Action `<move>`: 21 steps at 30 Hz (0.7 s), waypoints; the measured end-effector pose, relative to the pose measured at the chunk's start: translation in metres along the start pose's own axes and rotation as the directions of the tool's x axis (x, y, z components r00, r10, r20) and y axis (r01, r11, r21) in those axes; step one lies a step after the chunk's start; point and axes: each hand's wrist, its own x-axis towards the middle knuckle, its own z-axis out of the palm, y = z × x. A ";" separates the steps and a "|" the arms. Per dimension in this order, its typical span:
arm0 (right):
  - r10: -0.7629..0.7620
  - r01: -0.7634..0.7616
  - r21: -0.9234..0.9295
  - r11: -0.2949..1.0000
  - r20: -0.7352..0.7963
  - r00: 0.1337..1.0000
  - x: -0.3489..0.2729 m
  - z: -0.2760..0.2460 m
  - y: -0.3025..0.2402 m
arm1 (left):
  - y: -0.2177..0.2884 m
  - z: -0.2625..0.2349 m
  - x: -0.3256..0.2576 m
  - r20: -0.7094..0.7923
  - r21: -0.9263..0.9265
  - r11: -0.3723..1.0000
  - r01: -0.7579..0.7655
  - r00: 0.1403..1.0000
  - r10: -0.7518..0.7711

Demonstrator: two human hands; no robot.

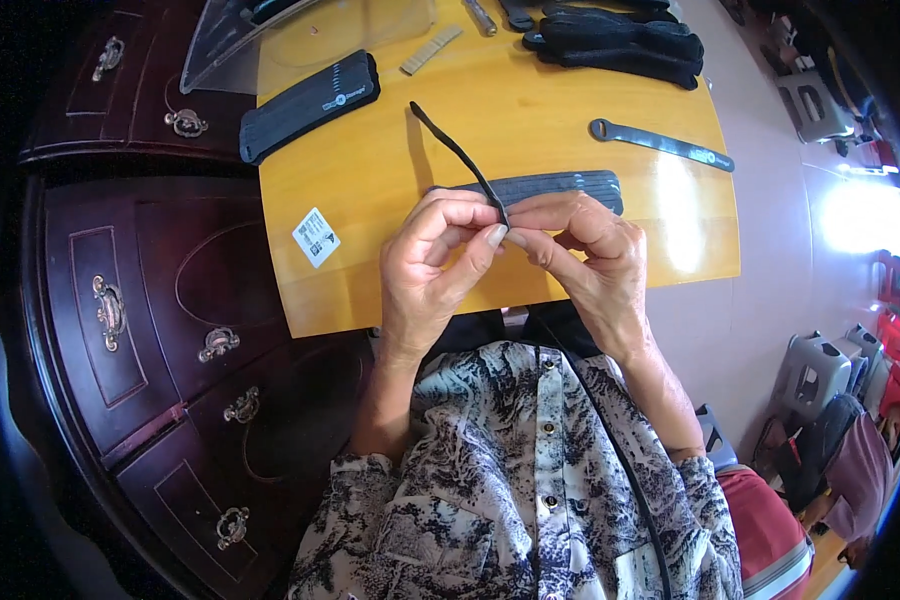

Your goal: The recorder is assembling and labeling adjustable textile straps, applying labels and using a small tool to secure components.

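Nearest to the view, a black-and-white patterned buttoned shirt (510, 480) is worn, with a thin black cable (625, 470) draped down its front. Beyond it, over the near part of a yellow wooden table (360, 290), the near end of a narrow black flexible strap (460, 152) is pinched by both hands. The left hand (432, 260) is closed at thumb and fingertips on that end; the right hand (592, 262) is brought against it from the other side, its thumb and fingertips also pressed together there. How much of the strap is covered by the fingers cannot be told. From the grip, its free length is extended away and to the left, above the tabletop.

Just behind the fingers, a stack of dark grey flat straps (560, 187) is laid, partly hidden. To the left, a white printed square label (316, 238) is seen on the table. Farther off, a single grey strap with a rounded, slotted end (660, 144) is placed at right, a dark grey strap bundle (310, 105) at left, and a thick black fabric bundle (618, 45) near the far edge, with a tan ribbed strip (431, 50) between the bundles.
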 end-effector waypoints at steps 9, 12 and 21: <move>0.018 -0.018 -0.026 0.999 0.005 1.000 -0.002 0.002 0.001 | -0.002 0.001 -0.002 -0.003 0.061 0.998 -0.025 1.000 0.026; 0.062 -0.061 0.046 0.997 -0.012 0.998 -0.004 0.006 0.006 | -0.006 0.002 -0.002 -0.019 0.081 0.996 -0.040 0.999 0.041; 0.102 -0.102 0.005 0.995 0.009 0.995 -0.002 0.004 0.005 | -0.016 -0.003 -0.002 -0.035 0.301 0.940 -0.157 0.984 0.175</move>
